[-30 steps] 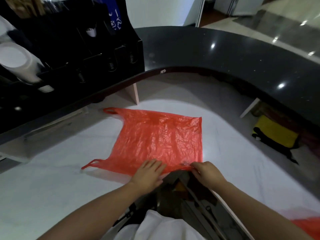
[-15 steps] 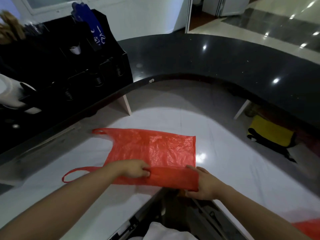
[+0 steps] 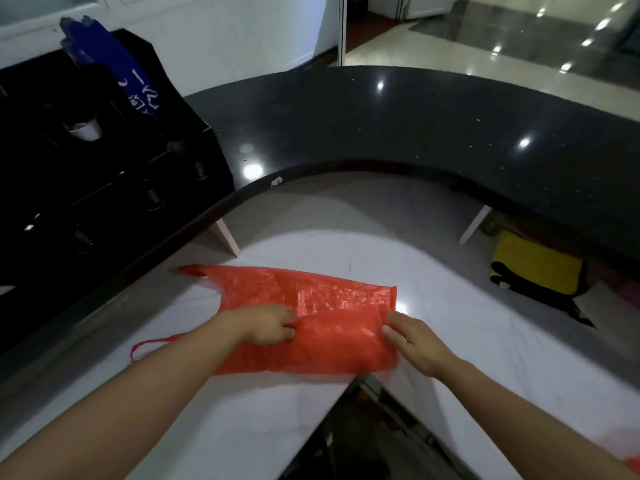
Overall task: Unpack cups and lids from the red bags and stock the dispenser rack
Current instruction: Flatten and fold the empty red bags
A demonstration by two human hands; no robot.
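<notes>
We stand at a white work surface (image 3: 450,323), with a curved black counter (image 3: 415,126) raised behind it and a shiny tiled floor (image 3: 519,36) far beyond. On the counter at the left sits the black dispenser rack (image 3: 104,174), with a blue package (image 3: 114,64) sticking out on top. A yellow cloth (image 3: 536,265) lies under the counter at the right. The red bag (image 3: 311,317) lies flat near the edge of the surface. Our left hand (image 3: 266,323) pinches the folded edge, and our right hand (image 3: 415,341) holds the right end with curled fingers. Compared with half a second ago, the near flap is folded further over the bag.
</notes>
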